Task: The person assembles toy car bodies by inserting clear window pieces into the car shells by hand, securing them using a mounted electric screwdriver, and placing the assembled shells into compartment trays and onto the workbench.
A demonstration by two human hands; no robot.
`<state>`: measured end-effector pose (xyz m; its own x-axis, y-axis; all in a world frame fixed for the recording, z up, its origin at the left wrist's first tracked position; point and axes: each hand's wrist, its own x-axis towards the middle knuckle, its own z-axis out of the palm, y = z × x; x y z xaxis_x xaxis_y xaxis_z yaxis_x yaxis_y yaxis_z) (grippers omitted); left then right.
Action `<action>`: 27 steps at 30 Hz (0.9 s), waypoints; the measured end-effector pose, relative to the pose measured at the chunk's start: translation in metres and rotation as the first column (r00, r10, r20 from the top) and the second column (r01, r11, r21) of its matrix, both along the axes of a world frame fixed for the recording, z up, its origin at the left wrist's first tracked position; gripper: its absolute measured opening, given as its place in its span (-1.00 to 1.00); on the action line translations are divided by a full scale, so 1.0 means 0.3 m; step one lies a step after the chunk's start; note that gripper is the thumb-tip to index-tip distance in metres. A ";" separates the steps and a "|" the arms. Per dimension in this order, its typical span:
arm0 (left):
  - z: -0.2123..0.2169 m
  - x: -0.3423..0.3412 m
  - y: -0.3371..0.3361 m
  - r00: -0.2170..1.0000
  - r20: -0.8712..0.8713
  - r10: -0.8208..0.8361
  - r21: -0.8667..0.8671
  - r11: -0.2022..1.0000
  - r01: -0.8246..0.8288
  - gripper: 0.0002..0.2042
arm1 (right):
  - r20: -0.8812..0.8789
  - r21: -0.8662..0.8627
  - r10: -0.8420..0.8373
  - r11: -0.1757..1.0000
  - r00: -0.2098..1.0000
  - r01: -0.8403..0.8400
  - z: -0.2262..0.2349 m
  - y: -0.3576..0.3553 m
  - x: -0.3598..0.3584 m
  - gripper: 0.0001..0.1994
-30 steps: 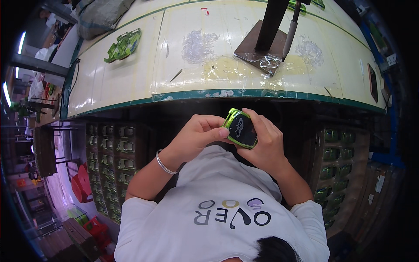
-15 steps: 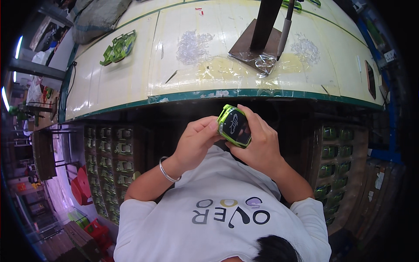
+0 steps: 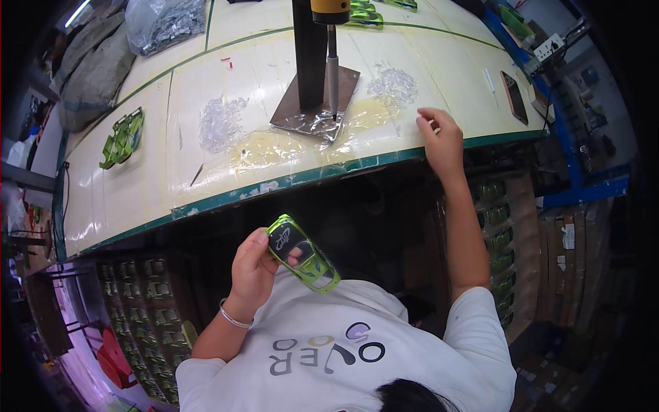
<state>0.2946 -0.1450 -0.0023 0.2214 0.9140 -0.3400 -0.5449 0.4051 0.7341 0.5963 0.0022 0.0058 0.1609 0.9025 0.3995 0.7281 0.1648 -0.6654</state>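
Observation:
My left hand [image 3: 252, 269] grips a bright green toy car body shell [image 3: 317, 266] by its dark end, in front of the table edge. A clear window opening shows a fingertip through it. My right hand [image 3: 441, 137] is over the table's front edge, its fingers loosely curled with a gap between them and nothing visible in them. Just beyond it lies a pile of small clear plastic pieces [image 3: 392, 86]. A second clear pile [image 3: 222, 123] lies farther left. Between the piles, a yellow-topped driver tool [image 3: 333, 72] hangs over a brown metal base plate [image 3: 285, 113].
Green shells [image 3: 125, 139] lie on the table's left. A phone [image 3: 514, 98] lies at its right end. Grey sacks [image 3: 96, 75] and a clear bag of parts [image 3: 165, 24] stand at the back left. Boxes of green shells [image 3: 141, 288] flank me below the table.
My right hand has let go of the toy car shell and moved up and right over the table edge. My left hand has lowered leftward with the shell. The view has shifted.

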 end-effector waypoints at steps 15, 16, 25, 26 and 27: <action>-0.021 0.013 0.020 1.000 -0.015 0.012 -0.048 0.999 -0.013 -0.79 | 0.451 -0.060 -0.085 0.990 0.889 0.125 -0.021 0.228 0.070 -0.82; -0.019 0.010 0.020 1.000 -0.009 -0.006 -0.031 0.999 0.006 -0.79 | 0.453 -0.042 -0.069 0.994 0.889 0.099 -0.029 0.231 0.072 -0.82; -0.027 -0.025 0.013 1.000 0.003 0.028 -0.019 0.999 -0.027 -0.78 | -0.161 -0.017 0.062 0.998 0.985 -0.065 -0.042 0.259 0.095 -0.94; -0.028 -0.030 0.011 1.000 0.002 0.015 -0.011 1.000 -0.015 -0.78 | -0.157 -0.012 0.070 0.997 0.985 -0.073 -0.042 0.262 0.103 -0.94; -0.023 -0.031 0.007 1.000 0.005 0.023 -0.005 1.000 -0.023 -0.78 | -0.281 -0.012 0.091 0.995 0.955 -0.098 -0.039 0.262 0.105 -0.92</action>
<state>0.2855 -0.1429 -0.0093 0.2024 0.9171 -0.3434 -0.5575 0.3962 0.7295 0.6279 0.0807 -0.0058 0.1765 0.9282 0.3275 0.4941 0.2042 -0.8451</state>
